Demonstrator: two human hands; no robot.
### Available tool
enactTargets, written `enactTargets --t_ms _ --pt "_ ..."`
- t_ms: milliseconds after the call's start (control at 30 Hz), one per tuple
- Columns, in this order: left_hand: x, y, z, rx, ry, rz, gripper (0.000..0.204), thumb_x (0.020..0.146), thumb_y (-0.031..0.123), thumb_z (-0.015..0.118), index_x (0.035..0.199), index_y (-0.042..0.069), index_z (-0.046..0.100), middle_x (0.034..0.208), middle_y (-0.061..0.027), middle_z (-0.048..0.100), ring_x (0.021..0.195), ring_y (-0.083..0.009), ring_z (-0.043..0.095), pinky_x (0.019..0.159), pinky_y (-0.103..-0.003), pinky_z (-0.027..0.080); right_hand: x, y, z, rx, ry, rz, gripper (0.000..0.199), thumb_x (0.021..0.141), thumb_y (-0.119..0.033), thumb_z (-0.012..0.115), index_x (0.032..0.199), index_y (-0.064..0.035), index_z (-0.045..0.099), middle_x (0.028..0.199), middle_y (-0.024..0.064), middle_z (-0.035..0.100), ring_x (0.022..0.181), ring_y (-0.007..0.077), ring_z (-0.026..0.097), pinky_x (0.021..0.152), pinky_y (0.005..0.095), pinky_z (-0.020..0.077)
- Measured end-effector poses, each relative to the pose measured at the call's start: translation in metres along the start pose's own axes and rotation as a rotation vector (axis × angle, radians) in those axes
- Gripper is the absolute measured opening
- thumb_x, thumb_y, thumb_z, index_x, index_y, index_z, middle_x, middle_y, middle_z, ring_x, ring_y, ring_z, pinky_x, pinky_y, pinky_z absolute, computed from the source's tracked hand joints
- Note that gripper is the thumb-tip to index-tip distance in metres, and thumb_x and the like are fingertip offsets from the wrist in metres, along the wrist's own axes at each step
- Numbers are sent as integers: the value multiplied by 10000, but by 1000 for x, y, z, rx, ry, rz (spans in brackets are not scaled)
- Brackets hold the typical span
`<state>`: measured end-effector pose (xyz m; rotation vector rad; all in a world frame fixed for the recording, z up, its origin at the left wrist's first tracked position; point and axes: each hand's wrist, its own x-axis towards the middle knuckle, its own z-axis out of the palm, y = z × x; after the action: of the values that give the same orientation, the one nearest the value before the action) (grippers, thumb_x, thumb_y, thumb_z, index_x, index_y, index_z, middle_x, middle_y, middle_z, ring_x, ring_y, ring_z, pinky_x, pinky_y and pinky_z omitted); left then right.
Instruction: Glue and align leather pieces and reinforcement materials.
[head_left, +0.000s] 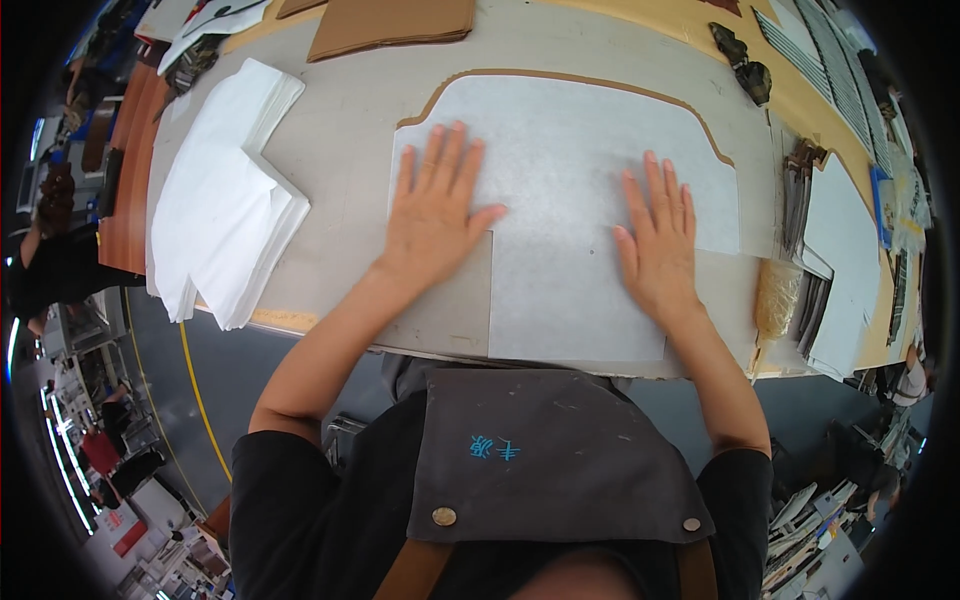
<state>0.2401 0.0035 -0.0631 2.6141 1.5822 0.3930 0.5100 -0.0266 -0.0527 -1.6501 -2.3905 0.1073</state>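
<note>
A large white T-shaped sheet (560, 160) lies flat on the grey work table in front of me. Along its far edge shows a brown strip (570, 77), part of a brown piece beneath it. My left hand (437, 205) rests flat on the sheet's left arm, fingers stretched and thumb out to the side. On the right side of the sheet my right hand (660, 235) lies with its fingers extended, slightly blurred. Neither hand holds anything.
A stack of white cut sheets (225, 200) lies at the left. Folded brown material (395, 25) sits at the far edge. To the right are a dark object (742, 65), a wrapped yellowish roll (776, 300) with a handle, and more white-topped pieces (842, 265). The table's near edge (570, 367) meets my apron.
</note>
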Motion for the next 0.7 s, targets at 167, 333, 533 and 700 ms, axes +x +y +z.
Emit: enactTargets --t_ms 167,333,533,700 --pt "34 -44 2 5 213 -90 506 861 229 612 1282 -12 467 1369 -195 408 1282 -363 352 1033 -433 338 -38 24 -14 -121 50 97 577 869 -223 528 1393 -60 352 1504 163 204 1393 343 172 1112 504 136" --pt "81 -57 5 -132 167 -101 432 824 140 634 1202 -36 518 1153 -200 519 1043 -343 499 911 -396 431 -82 -13 -28 74 -232 -277 598 843 -216 572 1377 -50 359 1490 210 209 1380 395 182 1098 527 158" --pt "113 -59 -17 -194 -117 -340 421 777 179 686 1110 -44 557 1087 -196 559 969 -310 561 847 -378 469 -17 51 -34 205 281 80 524 840 -77 570 1332 -35 394 1397 212 339 1281 396 326 1059 472 273" --pt "125 -62 -15 -213 -193 -344 355 782 177 681 1054 -27 581 967 -176 612 854 -268 604 783 -346 488 24 98 -16 249 320 194 440 858 -65 552 1279 -9 438 1337 215 406 1237 379 375 1033 410 330"
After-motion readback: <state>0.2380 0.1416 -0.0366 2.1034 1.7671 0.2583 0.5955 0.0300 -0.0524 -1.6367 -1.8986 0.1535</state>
